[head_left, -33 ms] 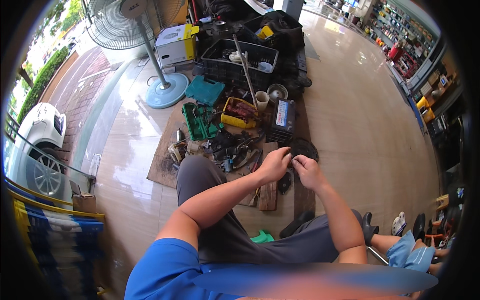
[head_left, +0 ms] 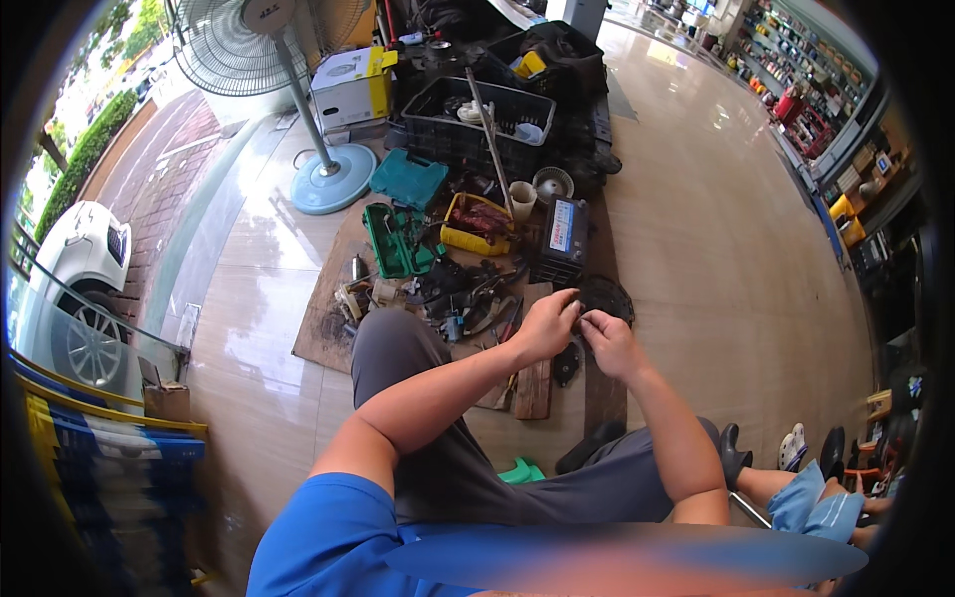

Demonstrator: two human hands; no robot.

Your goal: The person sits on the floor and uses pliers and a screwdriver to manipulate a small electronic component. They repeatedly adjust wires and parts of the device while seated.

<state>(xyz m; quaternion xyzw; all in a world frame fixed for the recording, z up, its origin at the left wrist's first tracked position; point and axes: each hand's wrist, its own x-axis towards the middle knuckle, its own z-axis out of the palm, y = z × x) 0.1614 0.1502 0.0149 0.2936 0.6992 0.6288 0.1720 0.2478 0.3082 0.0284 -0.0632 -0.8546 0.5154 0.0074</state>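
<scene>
Fingertip work, seemingly.
Left hand (head_left: 546, 330) and right hand (head_left: 613, 344) are held close; their grip cannot be told; steadiness seems needed next.

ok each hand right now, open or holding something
Left hand: fingers curled closed; anything held can't be made out.
Right hand: fingertips pinched closed; anything held too small to tell.

Bright daylight comes from left of the fingers (head_left: 598, 322), bleaching the outdoor view (head_left: 109, 50) and throwing pale glare on the floor (head_left: 261, 308). Beyond the fingers, the black crate (head_left: 446, 145) sinks into dimness. Fisheye distortion bends edges far from the fingers toward a black rim (head_left: 935, 45); a smeared oval (head_left: 627, 557) lies below them.
</scene>
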